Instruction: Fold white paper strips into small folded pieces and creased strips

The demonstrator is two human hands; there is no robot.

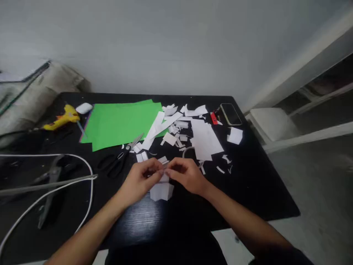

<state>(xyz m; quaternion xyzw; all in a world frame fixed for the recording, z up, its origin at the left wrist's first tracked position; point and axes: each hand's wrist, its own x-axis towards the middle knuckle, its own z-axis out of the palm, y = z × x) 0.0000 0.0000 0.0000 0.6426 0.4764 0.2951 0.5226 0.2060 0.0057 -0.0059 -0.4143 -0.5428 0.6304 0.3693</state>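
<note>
Both your left grip and right grip are pinching folded paper, its long axis running roughly up-down, lower centre; grey wall is backing black bench.

On our left hand and right hand we see slim fingers, and our forearms are bare and slender. We wear a dark sleeve on the right upper arm and plain, near-black clothing over our lap.
</note>
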